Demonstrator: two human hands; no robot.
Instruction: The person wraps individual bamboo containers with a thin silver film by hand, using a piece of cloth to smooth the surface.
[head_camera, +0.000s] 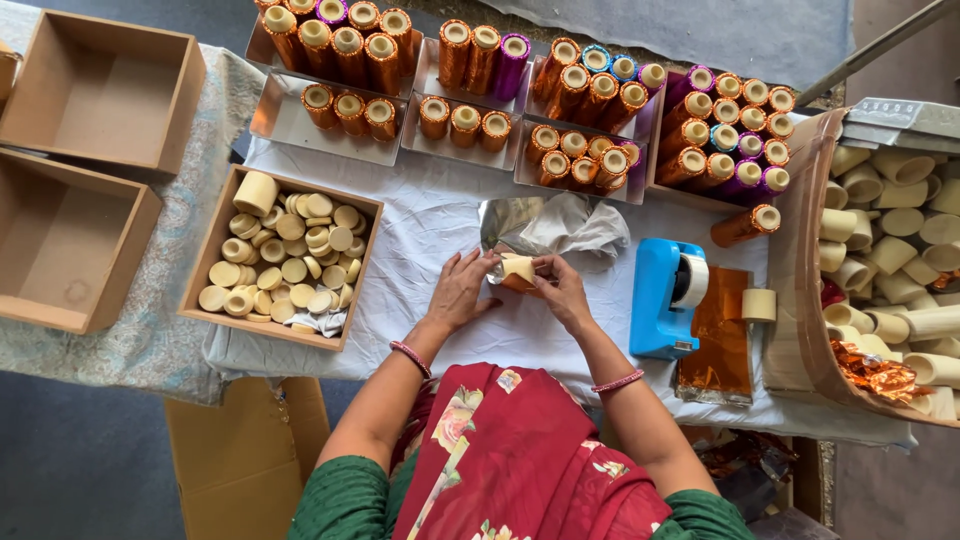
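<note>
My left hand (460, 288) and my right hand (562, 287) meet on a small cream cylinder (518, 268) lying on the white cloth (430, 220). Orange foil shows under the cylinder, and both hands press on it from either side. A crumpled silver foil sheet (560, 225) lies just beyond the hands. A blue tape dispenser (665, 298) stands to the right of my right hand, with a stack of orange foil sheets (718, 340) beside it.
A wooden box (228, 215) of cream discs sits at left, two hollow boxes (95, 90) farther left. Trays of foil-wrapped cylinders (470, 110) line the far edge. A big carton (800, 250) of bare cream cylinders is at right. One orange wrapped cylinder (745, 225) lies loose.
</note>
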